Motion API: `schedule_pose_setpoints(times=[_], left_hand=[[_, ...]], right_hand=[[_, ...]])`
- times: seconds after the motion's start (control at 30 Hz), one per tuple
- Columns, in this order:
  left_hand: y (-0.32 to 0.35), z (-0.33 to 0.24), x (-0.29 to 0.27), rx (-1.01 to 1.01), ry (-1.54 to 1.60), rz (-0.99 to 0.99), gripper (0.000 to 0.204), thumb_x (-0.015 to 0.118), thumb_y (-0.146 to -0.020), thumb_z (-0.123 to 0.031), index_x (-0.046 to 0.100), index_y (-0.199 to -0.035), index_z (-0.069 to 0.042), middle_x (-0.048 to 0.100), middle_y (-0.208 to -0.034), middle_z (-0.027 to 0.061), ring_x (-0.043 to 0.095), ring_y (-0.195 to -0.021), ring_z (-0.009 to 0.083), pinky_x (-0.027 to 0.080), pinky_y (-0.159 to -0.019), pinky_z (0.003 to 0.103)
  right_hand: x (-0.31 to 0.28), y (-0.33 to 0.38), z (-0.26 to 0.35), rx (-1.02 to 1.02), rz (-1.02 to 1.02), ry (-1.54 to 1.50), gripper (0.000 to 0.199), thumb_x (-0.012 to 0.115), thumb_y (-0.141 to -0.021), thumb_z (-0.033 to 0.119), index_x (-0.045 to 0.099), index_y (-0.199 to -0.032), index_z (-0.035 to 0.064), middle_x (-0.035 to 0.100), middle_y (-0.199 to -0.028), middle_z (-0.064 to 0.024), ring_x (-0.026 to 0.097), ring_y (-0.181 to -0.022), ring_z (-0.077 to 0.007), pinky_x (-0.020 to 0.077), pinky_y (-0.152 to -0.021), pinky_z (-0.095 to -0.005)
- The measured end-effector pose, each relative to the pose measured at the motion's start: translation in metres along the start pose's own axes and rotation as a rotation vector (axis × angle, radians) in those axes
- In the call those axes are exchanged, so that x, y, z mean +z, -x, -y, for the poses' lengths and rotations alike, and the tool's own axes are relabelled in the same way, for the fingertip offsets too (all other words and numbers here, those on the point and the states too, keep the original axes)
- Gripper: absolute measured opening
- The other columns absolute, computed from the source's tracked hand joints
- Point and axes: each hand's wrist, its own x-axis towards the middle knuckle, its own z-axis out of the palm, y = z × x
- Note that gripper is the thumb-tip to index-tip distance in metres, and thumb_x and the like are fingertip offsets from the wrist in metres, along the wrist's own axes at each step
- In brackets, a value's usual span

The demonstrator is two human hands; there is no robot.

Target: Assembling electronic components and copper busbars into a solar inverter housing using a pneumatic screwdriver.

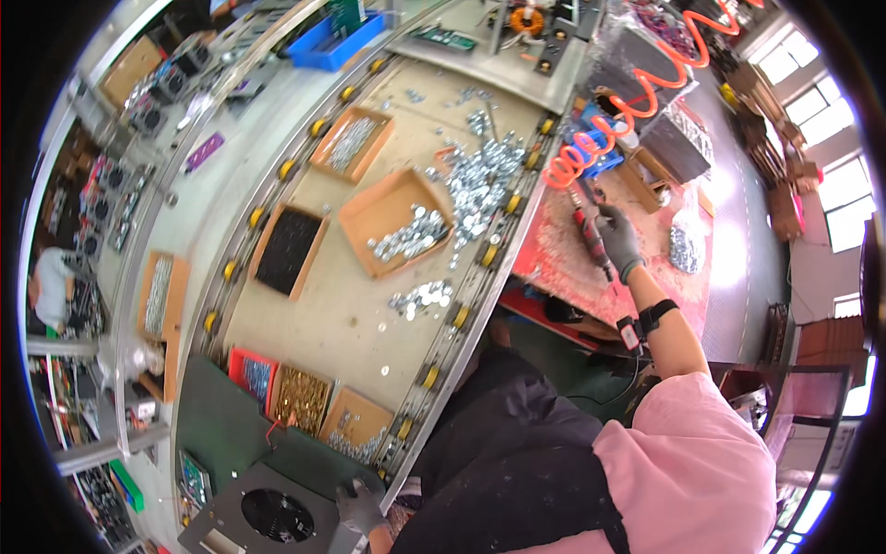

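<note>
My right hand (620, 238), in a grey glove, is closed around a red and black air screwdriver (592, 238) above the red worn bench top (544, 242). A coiled orange air hose (637, 103) runs up from near the tool's top end. At the bottom, my left hand (360, 507), also gloved, rests with fingers apart at the right edge of a dark metal panel (309, 494). A round black fan (277, 515) sits in that panel. The panel lies beside a dark green mat (217, 411).
Cardboard trays of screws (353, 145), black parts (289, 251) and shiny nuts (397, 222) stand on the table, with loose metal hardware (480, 189) spilled beside them. Small bins of brass (301, 397) and silver pieces (355, 427) sit nearer. A roller rail (461, 317) edges the table.
</note>
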Motion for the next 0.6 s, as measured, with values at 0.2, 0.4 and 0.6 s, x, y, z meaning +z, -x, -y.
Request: schedule_pose_setpoints(times=[0.2,0.4,0.6], left_hand=[[0.057,-0.163,-0.002,0.138,-0.014,0.008,0.065,0.053,-0.082,-0.047,0.053,-0.123,0.003,0.056,-0.119,0.0260,0.055,-0.109,0.0382,0.043,-0.094,0.043],[0.105,-0.314,-0.010,0.188,-0.120,0.221,0.078,0.044,-0.086,-0.062,0.047,-0.129,0.004,0.051,-0.125,0.0277,0.050,-0.116,0.0390,0.041,-0.096,0.044],[0.125,-0.371,0.009,0.202,-0.190,0.131,0.072,0.057,-0.077,-0.052,0.046,-0.131,-0.006,0.049,-0.126,0.0251,0.054,-0.110,0.0407,0.046,-0.090,0.047]], right_hand=[[-0.079,-0.235,-0.101,0.139,-0.159,0.172,0.042,0.057,-0.086,0.033,0.055,-0.125,0.0191,0.050,-0.129,-0.0136,0.051,-0.117,-0.0310,0.0393,-0.097,-0.0412],[-0.095,-0.415,-0.156,0.275,-0.066,0.090,0.049,0.057,-0.084,0.041,0.051,-0.131,0.0270,0.042,-0.137,-0.0164,0.044,-0.124,-0.0358,0.0360,-0.103,-0.0428],[-0.004,-0.426,-0.049,0.019,-0.253,-0.073,0.049,0.056,-0.082,0.028,0.050,-0.128,0.0120,0.050,-0.127,-0.0178,0.049,-0.115,-0.0321,0.0397,-0.096,-0.0406]])
